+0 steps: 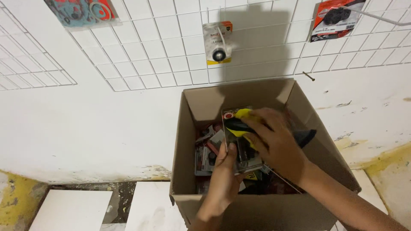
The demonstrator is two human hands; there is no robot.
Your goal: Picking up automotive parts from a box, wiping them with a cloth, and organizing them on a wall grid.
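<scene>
An open cardboard box [188,141] stands against the white wall, filled with several packaged parts in clear plastic. My left hand [222,182] reaches in from below and holds a clear blister pack [239,149] upright over the box's middle. My right hand [276,143] comes in from the right and grips a yellow and black tool [239,124] pressed against the front of that pack. The pack's lower part is hidden behind my fingers.
A white wire grid [162,47] hangs on the wall above the box, with a small packaged part [218,42] hooked at centre, a red and black pack [336,17] at right and a colourful pack [81,10] at left. Pale floor tiles [72,209] lie at lower left.
</scene>
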